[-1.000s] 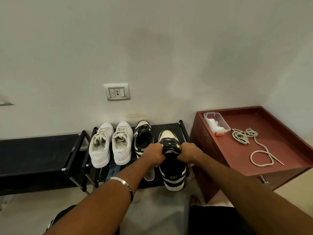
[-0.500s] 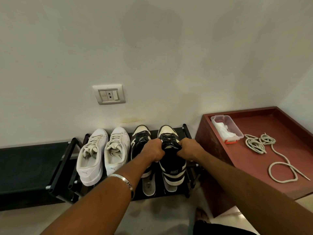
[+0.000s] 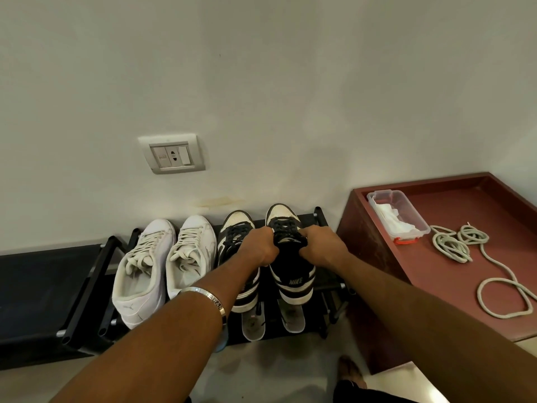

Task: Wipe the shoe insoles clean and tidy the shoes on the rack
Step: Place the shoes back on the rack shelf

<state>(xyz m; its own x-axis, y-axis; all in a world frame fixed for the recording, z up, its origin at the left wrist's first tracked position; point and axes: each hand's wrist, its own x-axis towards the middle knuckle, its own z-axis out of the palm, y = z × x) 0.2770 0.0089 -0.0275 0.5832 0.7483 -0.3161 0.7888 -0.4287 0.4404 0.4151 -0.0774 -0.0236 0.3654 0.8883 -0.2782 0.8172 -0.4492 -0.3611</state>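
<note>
A black-and-cream sneaker (image 3: 293,274) sits at the right end of the black shoe rack (image 3: 96,274), toe to the wall. My left hand (image 3: 258,247) and my right hand (image 3: 322,247) grip its collar on either side of the tongue. Its partner sneaker (image 3: 235,228) stands just to the left, partly hidden by my left arm. Two white sneakers (image 3: 162,263) stand further left on the same shelf. Two pale insoles (image 3: 252,324) lie on the lower shelf under the black pair.
A dark red cabinet (image 3: 369,257) stands right of the rack. On its top are a clear plastic box of white wipes (image 3: 396,216) and a coil of pale rope (image 3: 465,245). A black bench (image 3: 37,292) adjoins the rack's left. A wall socket (image 3: 173,154) sits above.
Both hands have pushed the black-and-cream sneaker back onto the rack, level with its partner. The view has shifted closer and to the left.
</note>
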